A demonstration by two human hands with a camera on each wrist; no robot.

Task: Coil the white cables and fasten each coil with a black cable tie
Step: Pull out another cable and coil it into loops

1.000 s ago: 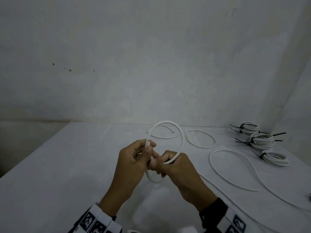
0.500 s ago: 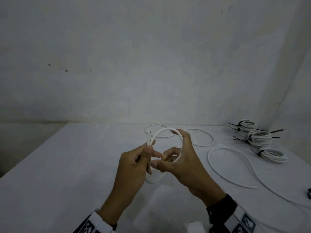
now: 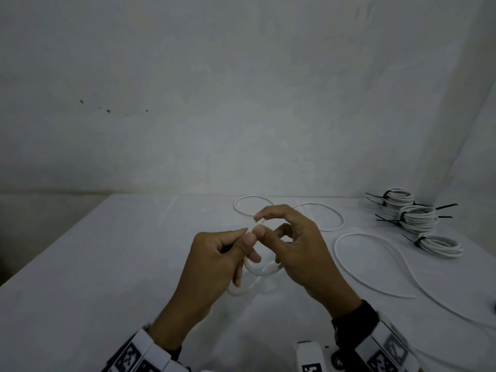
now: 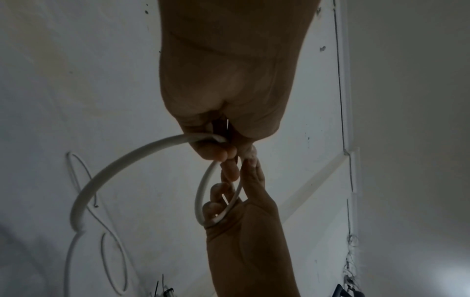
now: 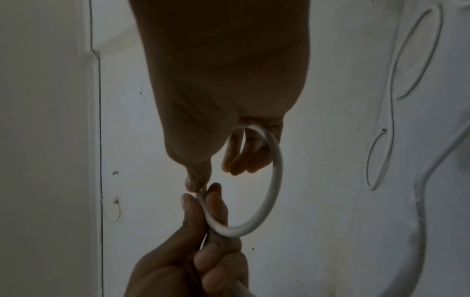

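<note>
Both hands work a white cable above the white table. My left hand pinches the cable between thumb and forefinger. Right beside it, my right hand pinches the cable end between forefinger and thumb. A small loop hangs under the hands. In the left wrist view the cable arcs out from the left fingers. The right wrist view shows the loop running from my right thumb round to the left hand's fingers. The cable's loose length trails off to the right.
Three finished coils with black ties lie at the back right, near the wall. Loose white loops lie on the table behind the hands. A small dark object sits at the right edge.
The loop that stood above the hands has come down and now hangs below them. My right hand has moved from under it to pinch the cable end beside my left thumb.
</note>
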